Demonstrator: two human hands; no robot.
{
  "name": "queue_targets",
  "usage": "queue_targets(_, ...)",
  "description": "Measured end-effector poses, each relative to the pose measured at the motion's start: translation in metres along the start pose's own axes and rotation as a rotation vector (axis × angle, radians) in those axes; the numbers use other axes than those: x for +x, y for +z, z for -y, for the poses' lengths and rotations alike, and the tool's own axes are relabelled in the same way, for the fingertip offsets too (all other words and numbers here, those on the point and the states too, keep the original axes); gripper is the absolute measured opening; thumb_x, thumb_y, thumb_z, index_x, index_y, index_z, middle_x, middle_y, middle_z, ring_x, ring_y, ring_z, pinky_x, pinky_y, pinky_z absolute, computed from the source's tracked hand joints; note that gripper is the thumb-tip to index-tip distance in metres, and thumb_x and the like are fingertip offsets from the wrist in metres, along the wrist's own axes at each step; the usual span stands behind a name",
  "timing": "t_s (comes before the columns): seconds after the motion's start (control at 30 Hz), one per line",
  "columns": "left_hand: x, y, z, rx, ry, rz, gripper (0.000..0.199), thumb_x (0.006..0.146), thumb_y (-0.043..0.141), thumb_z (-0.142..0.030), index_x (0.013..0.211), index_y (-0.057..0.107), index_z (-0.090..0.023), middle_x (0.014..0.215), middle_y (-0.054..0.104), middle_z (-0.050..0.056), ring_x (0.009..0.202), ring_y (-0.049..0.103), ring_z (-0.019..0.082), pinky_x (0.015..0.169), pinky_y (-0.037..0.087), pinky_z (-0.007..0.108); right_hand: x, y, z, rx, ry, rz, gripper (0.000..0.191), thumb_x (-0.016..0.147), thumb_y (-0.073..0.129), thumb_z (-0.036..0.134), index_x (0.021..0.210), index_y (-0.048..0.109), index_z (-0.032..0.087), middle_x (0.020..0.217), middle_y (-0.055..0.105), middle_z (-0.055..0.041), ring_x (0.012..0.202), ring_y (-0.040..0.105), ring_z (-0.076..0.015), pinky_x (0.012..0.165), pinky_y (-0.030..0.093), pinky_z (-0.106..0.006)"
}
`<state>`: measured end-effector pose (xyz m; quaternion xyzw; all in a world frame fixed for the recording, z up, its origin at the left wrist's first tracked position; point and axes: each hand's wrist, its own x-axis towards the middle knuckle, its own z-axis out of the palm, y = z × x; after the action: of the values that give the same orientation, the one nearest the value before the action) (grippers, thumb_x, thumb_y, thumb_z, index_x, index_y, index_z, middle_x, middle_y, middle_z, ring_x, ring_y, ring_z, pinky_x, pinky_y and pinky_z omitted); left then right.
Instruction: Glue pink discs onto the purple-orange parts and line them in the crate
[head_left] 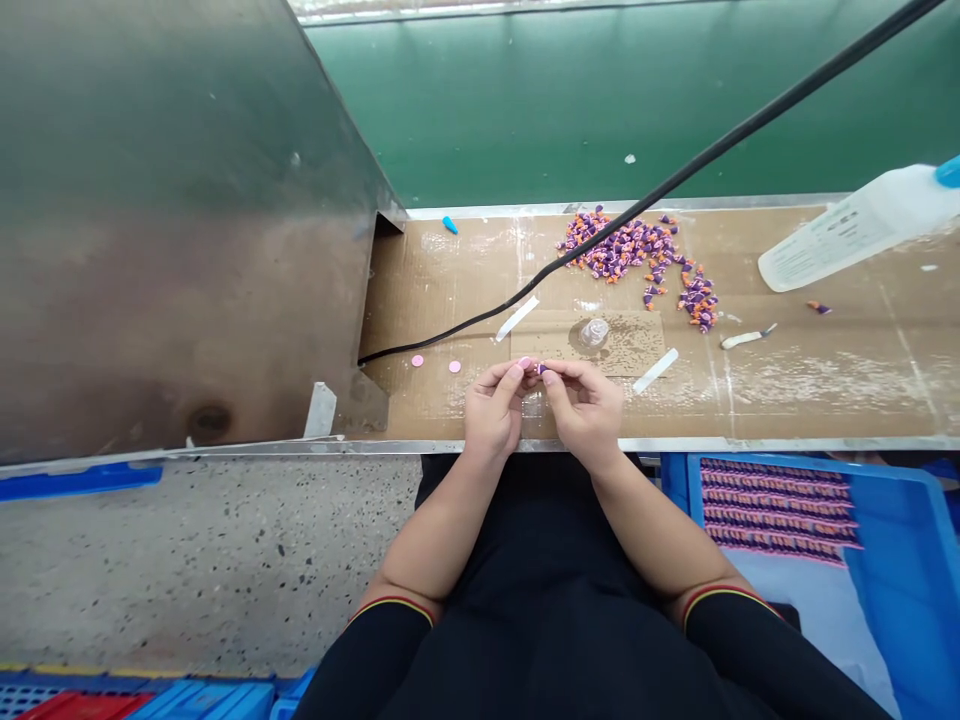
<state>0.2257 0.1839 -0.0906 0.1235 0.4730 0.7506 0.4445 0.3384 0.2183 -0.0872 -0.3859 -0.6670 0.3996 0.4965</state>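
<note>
Near the front edge of the cardboard-covered bench, my left hand pinches a small pink disc between thumb and fingertips. Right beside it, my right hand is closed on a small purple-and-orange figure piece. The two pieces are side by side at the fingertips; whether they touch I cannot tell. Two more flat pink discs, one farther left and one closer, lie left of my hands. Just beyond my hands, a small clear cup rests on a spotted cardboard piece.
A heap of purple-and-orange pieces lies at the back, under a black cable crossing diagonally. A white bottle and a small brush are on the right. A metal box stands left. A blue tray holds rows of pieces.
</note>
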Motion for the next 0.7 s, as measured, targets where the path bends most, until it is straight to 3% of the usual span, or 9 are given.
queue_targets(0.2, -0.001, -0.001, 0.002, 0.028, 0.04, -0.019, 0.047, 0.057, 0.106, -0.064, 0.076, 0.087, -0.026, 0.083, 0.084, 0.005, 0.078, 0.077, 0.016, 0.077, 0.064, 0.029, -0.001, 0.005, 0.001, 0.021, -0.013, 0.022, 0.02, 0.108, 0.068, 0.036, 0.111, 0.085, 0.027, 0.107, 0.087, -0.0073, 0.095, 0.084, -0.0236, 0.091, 0.072, -0.041)
queue_targets(0.4, -0.002, -0.004, 0.006, 0.063, 0.075, -0.003, 0.045, 0.065, 0.103, -0.063, 0.081, 0.087, -0.024, 0.087, 0.085, 0.006, 0.083, 0.078, 0.018, 0.084, 0.066, 0.033, 0.0, 0.006, 0.006, -0.004, 0.034, 0.003, 0.022, 0.107, 0.067, 0.039, 0.107, 0.084, 0.027, 0.105, 0.087, -0.0075, 0.093, 0.085, -0.0241, 0.089, 0.072, -0.041)
queue_targets(0.7, -0.012, -0.005, 0.014, 0.22, 0.219, -0.049, 0.037, 0.08, 0.095, -0.06, 0.091, 0.089, -0.025, 0.102, 0.087, 0.008, 0.099, 0.084, 0.023, 0.097, 0.07, 0.038, 0.002, 0.002, 0.009, -0.183, -0.087, -0.033, 0.02, 0.106, 0.068, 0.037, 0.1, 0.085, 0.029, 0.101, 0.087, -0.0073, 0.09, 0.085, -0.0264, 0.088, 0.073, -0.045)
